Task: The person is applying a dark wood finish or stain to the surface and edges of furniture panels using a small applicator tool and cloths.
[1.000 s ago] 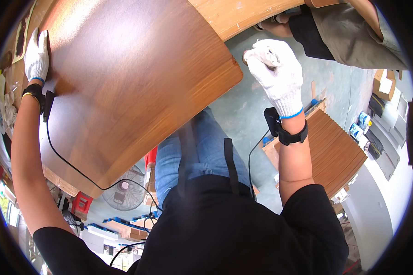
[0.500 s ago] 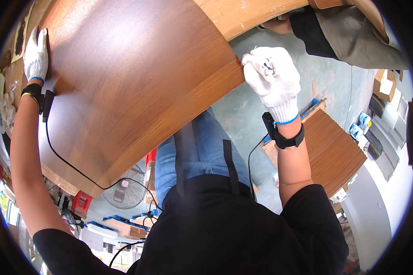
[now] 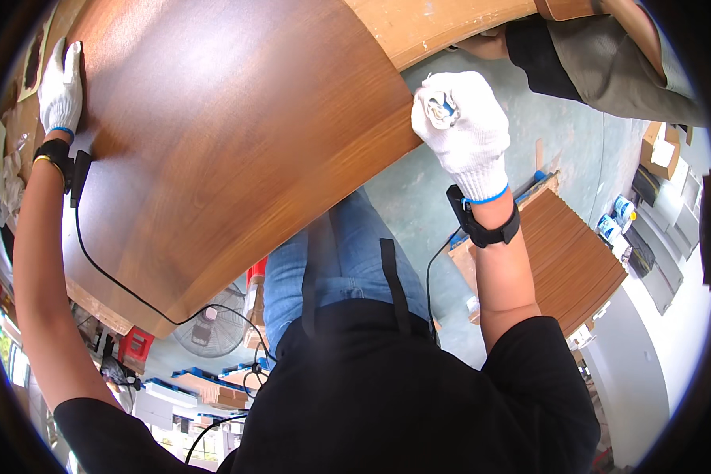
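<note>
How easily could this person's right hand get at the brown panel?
Probably yes: the right hand appears right at the edge of the brown panel, nothing visible between them, but the hand is closed, apparently around a whitish wad.

Panel (image 3: 237, 134) atop tbl (image 3: 442, 25); fan (image 3: 201, 336) L of legs (image 3: 349, 257), boards (image 3: 570, 257) R.

Light wood workbench (image 3: 442, 30) under a dark wood-grain panel (image 3: 237, 150); grey-green concrete floor (image 3: 561, 126) below.
The bench top is flecked with pale marks along its bare upper-right strip; the glossy panel lies flat over most of what shows; on the floor stand a round-caged fan (image 3: 205, 330) and, to the right, a stack of brown ribbed boards (image 3: 569, 257) on a wooden base (image 3: 462, 258).
</note>
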The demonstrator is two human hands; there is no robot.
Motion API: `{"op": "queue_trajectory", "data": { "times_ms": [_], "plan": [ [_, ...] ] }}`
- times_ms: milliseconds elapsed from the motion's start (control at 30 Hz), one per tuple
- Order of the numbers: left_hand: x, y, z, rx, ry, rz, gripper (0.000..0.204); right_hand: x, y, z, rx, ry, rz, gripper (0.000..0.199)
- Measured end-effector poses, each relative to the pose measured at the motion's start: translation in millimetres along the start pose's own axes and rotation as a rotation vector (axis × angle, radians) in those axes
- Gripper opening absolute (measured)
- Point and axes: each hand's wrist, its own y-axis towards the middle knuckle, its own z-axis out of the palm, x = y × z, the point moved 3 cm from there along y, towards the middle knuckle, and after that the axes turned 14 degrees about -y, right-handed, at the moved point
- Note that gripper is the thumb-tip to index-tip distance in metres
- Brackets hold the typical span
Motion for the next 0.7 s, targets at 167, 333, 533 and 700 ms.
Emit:
{"op": "queue_trajectory", "data": {
  "times_ms": [167,333,533,700],
  "plan": [
    [18,5,6,0.024,0.093,0.083,0.074,-4,-4,0,0.021,0.088,0.027,0.029],
    [34,6,10,0.019,0.121,0.135,0.073,-9,0,-13,0.055,0.002,0.039,0.030],
    [33,6,10,0.037,0.122,0.132,0.072,-3,4,-5,0.061,0.099,0.018,0.028],
    [34,5,11,0.009,0.052,0.102,0.071,-12,-7,-16,0.180,0.164,0.110,0.027]
  ]
}}
